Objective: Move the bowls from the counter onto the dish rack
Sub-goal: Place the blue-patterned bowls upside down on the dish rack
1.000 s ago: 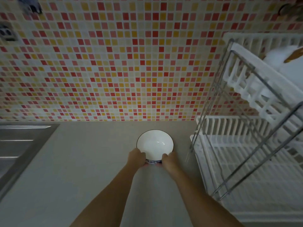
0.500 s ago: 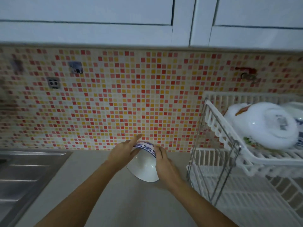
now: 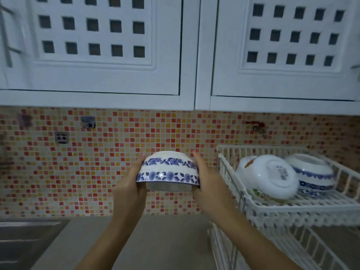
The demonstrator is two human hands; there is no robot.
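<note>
A white bowl with blue flower bands (image 3: 168,170) is held upside down in the air above the counter (image 3: 165,242), in front of the tiled wall. My left hand (image 3: 130,189) grips its left side and my right hand (image 3: 209,187) its right side. To the right stands the white two-tier dish rack (image 3: 303,208). On its upper tier lie a large white bowl (image 3: 266,177) tipped on its side and a blue-patterned bowl (image 3: 313,175) upside down behind it.
A steel sink (image 3: 23,244) is set into the counter at the left. White cupboards (image 3: 116,51) hang overhead. The rack's lower tier (image 3: 321,250) sits under the upper one. A wall socket (image 3: 62,137) is on the mosaic tiles.
Both hands have lifted the bowl off the counter, turned it from upright to upside down, and raised it to the height of the rack's upper tier. The camera has tilted upward.
</note>
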